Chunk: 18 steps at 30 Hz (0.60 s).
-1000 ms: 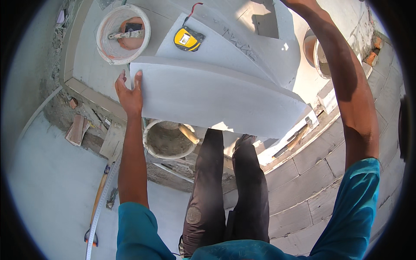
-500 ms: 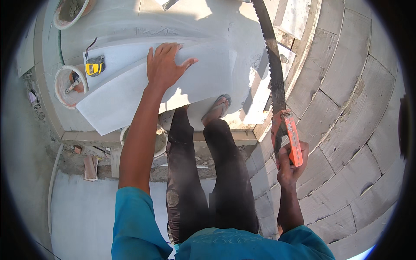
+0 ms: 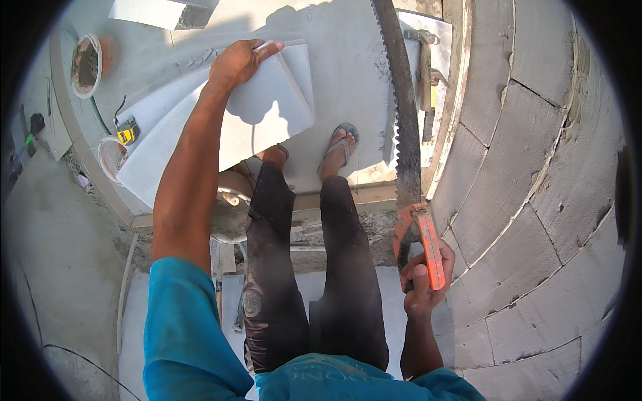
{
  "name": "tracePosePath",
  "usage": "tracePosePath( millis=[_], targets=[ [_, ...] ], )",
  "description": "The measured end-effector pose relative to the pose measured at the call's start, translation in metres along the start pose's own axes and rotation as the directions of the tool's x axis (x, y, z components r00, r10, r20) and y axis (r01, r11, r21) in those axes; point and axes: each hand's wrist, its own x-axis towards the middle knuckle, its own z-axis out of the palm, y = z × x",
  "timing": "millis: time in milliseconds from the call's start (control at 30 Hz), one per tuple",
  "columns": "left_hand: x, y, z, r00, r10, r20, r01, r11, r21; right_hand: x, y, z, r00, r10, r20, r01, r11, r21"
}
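Observation:
My left hand [image 3: 235,63] is closed over the far edge of a pale lightweight block [image 3: 267,87], its thumb lying along the top. Sunlight and the shadow of my head fall across that block, which rests over another pale slab on the floor. Low on the right, my right hand [image 3: 428,274] grips the orange handle of a large hand saw [image 3: 406,127]. The saw's long toothed blade points away from me, to the right of the block and apart from it. A yellow tape measure [image 3: 127,132] lies on the slab's left side.
Two buckets [image 3: 100,63] [image 3: 110,160] stand at the left. A hammer [image 3: 425,73] lies at the far right, beside the grey block wall [image 3: 508,167]. Another pale block [image 3: 148,12] sits at the far left. My sandalled foot [image 3: 340,150] is near the block, and a step edge [image 3: 328,198] runs behind it.
My left hand has gone from lying spread on the block to closing over its far edge. The saw has shifted left and nearer with my right hand; the whole view has also moved.

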Motion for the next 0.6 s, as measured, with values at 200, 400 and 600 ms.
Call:
tracePosePath(
  millis=[200, 400, 600],
  targets=[
    [-0.01, 0.051, 0.016, 0.999, 0.04, 0.026, -0.043, 0.992, 0.121, -0.001, 0.018, -0.002, 1.0, 0.0, -0.031, 0.001, 0.999, 0.032],
    [0.006, 0.098, 0.047, 0.997, 0.035, 0.067, -0.048, 0.978, 0.203, 0.002, 0.028, 0.003, 0.994, -0.025, -0.107, 0.015, 0.996, -0.088],
    [0.031, 0.128, 0.073, 0.886, 0.303, -0.352, -0.211, 0.938, 0.274, 0.002, 0.012, 0.011, 0.999, 0.009, -0.044, -0.008, 1.0, 0.015]
  ],
)
